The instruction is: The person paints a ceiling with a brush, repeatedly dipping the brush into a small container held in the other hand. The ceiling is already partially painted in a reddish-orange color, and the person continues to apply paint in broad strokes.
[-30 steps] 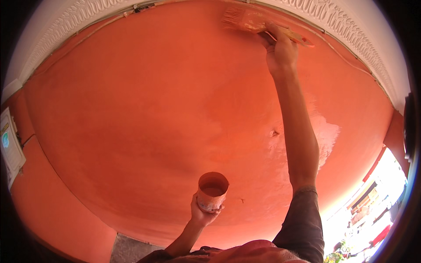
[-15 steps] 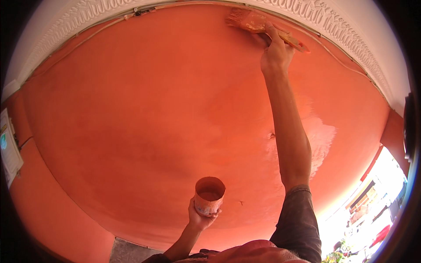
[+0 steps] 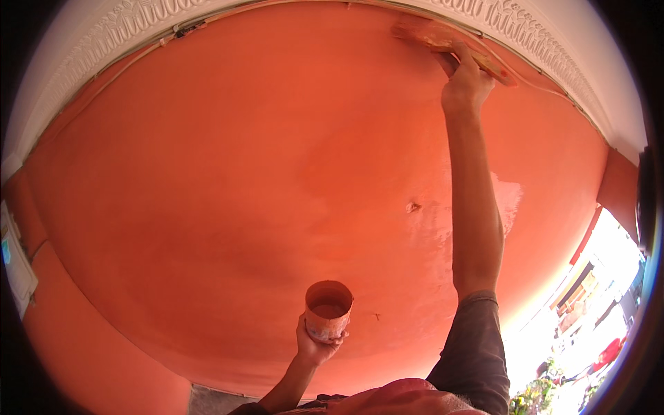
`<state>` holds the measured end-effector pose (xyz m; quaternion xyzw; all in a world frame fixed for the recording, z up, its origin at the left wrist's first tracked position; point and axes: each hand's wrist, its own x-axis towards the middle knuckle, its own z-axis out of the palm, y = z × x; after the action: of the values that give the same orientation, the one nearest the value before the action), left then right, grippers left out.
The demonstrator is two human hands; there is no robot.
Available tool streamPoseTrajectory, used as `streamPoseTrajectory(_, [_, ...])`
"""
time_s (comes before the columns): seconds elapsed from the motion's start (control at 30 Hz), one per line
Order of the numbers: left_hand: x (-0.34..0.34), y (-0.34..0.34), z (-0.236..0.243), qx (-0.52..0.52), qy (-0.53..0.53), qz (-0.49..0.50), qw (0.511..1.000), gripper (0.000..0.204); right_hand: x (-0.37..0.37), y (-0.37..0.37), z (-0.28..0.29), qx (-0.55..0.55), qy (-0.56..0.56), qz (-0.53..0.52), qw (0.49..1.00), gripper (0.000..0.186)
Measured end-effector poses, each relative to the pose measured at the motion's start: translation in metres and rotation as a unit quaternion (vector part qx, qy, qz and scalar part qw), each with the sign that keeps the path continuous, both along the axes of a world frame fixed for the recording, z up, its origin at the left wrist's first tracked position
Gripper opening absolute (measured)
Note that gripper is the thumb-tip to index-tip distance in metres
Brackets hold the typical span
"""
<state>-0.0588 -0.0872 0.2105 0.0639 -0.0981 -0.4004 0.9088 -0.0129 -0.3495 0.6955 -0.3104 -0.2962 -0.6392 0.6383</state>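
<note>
My right hand [image 3: 467, 86] is raised high at upper right, gripping a wide, paint-covered brush [image 3: 422, 34] by its handle, with the bristles against the orange wall [image 3: 207, 152] just under the white patterned moulding [image 3: 539, 34] and the thin cables [image 3: 543, 90] along it. My left hand [image 3: 315, 348] holds a round, open paint container [image 3: 328, 320] low in the middle of the view, with orange paint inside and smears on its side. A glossy, lighter patch shows on the wall beside my right forearm, near a small damaged spot [image 3: 413, 207].
A white panel [image 3: 17, 263] is on the side wall at far left. A grey surface [image 3: 214, 399] shows at the bottom. At the lower right is a bright opening [image 3: 581, 325] with greenery and blurred objects outside.
The brush and my right hand first dipped a little leftward, then shifted to the right along the wall's top edge. The container in my left hand is slightly lower and further left.
</note>
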Motion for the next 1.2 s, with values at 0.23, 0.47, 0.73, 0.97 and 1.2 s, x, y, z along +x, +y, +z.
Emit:
streamPoseTrajectory(0.23, [-0.001,0.004,0.007,0.013,-0.033,0.028,0.999,0.063,-0.027,-0.051,0.013,0.036,0.008,-0.007,0.999,0.036])
streamPoseTrajectory(0.47, [-0.001,0.004,0.013,0.011,-0.016,0.003,1.000,0.065,-0.030,-0.068,0.011,0.086,-0.008,0.006,0.996,0.036])
streamPoseTrajectory(0.73, [0.003,0.007,0.007,0.045,0.010,0.012,0.999,0.065,-0.011,-0.083,-0.007,0.124,-0.049,0.073,0.988,0.040])
streamPoseTrajectory(0.97, [0.009,0.009,0.000,0.029,-0.006,-0.002,1.000,0.071,-0.025,-0.128,0.005,0.182,-0.056,0.079,0.979,0.049])
streamPoseTrajectory(1.2, [-0.001,0.010,0.014,0.039,-0.007,0.033,0.999,0.065,-0.029,-0.173,0.024,0.198,-0.040,0.065,0.977,0.066])
